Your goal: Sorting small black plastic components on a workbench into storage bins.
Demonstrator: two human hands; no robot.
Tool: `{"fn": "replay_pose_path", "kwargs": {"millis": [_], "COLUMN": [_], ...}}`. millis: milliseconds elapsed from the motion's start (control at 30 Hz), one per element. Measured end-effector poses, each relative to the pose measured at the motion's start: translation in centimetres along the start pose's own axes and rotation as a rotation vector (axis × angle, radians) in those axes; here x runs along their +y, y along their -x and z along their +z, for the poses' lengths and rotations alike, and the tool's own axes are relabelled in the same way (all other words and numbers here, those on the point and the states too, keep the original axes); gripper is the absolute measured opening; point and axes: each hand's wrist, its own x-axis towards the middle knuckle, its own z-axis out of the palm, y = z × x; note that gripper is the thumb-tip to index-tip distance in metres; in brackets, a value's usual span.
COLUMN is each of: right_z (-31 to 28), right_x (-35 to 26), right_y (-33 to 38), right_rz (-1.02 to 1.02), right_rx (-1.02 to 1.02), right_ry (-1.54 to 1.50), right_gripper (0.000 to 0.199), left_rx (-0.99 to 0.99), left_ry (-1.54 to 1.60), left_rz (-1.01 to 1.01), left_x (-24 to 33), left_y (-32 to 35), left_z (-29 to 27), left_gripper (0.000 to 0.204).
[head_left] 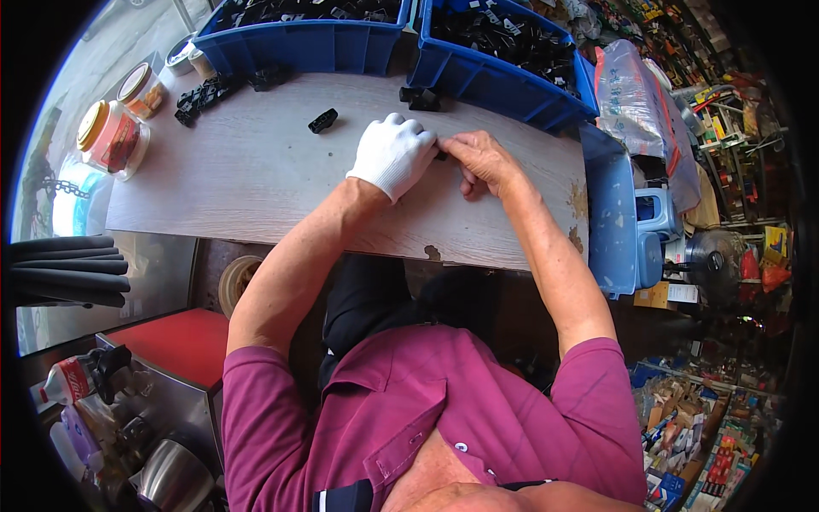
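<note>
A loose black part (323,120) lies at ten o'clock from the left hand (394,156), gloved and curled closed. At that hand's three o'clock, a mostly hidden dark piece (441,156) meets the bent fingers of the right hand (480,162); whose grip holds it, I can't tell.

A white knit glove (388,166) covers my left hand (397,147) to the wrist, while my right hand (482,162) is bare. I wear a short-sleeved magenta shirt (503,384) with pale buttons (461,447), a stitched placket (411,427) open at the neck and a navy collar (350,497) striped in white, above dark trousers (368,294).
</note>
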Motion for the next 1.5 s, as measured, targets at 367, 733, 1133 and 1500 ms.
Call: {"fn": "replay_pose_path", "kwargs": {"millis": [367,733,1133,1500], "right_z": [1.9,2.8,3.3,3.1], "right_x": [-0.4,-1.1,-0.2,0.3], "right_y": [1.3,1.0,0.8,0.8], "right_rz": [-0.117,-0.115,-0.160,-0.190], "right_rx": [0.235,0.200,0.268,0.267], "right_ry": [-0.086,0.135,0.089,0.108], "right_gripper": [0.060,0.038,0.035,0.036], "left_rx": [0.278,0.225,-0.050,-0.001], "left_ry": [-0.240,0.139,0.226,0.116], "left_rz": [-0.270,-0.145,0.121,0.153], "left_x": [-6.9,-3.7,-0.6,0.1], "left_y": [5.4,4.4,0.9,2.3], "left_z": [-6.4,-4.7,-2.4,-2.2], "left_gripper": [0.032,0.028,0.031,0.032]}}
